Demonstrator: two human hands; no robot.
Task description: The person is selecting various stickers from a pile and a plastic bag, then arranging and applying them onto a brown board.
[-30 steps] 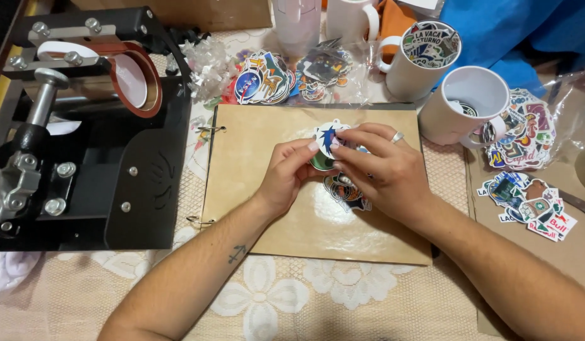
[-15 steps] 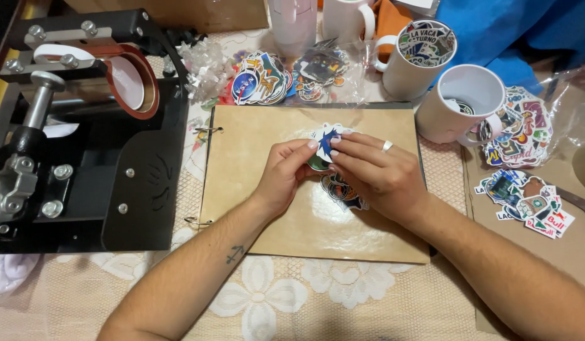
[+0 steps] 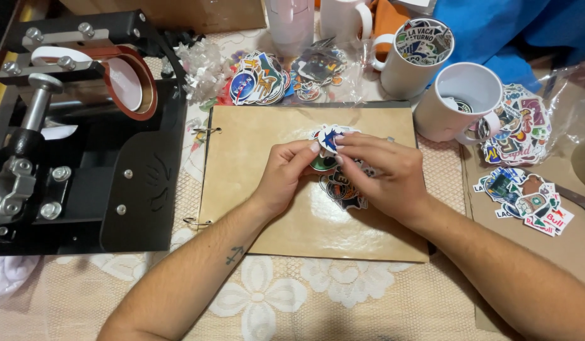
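Glossy stickers [image 3: 330, 140], slightly higher than before, between both hands.

Bare forearms; small anchor tattoo on left forearm [image 3: 234, 254].

The light is warm and a bit yellow, bright enough to see everything. A soft shine sits on the flat brown cardboard board [image 3: 267, 183], low down near 6 o'clock, like light falling from above. The two arms throw only faint, soft shadows on the lace cloth of the desk [image 3: 305, 297]. The black metal press machine [image 3: 84, 158] at 9 o'clock is dark. The fingers look slightly blurry. At 12 and 3 o'clock, the edges look a little bent.
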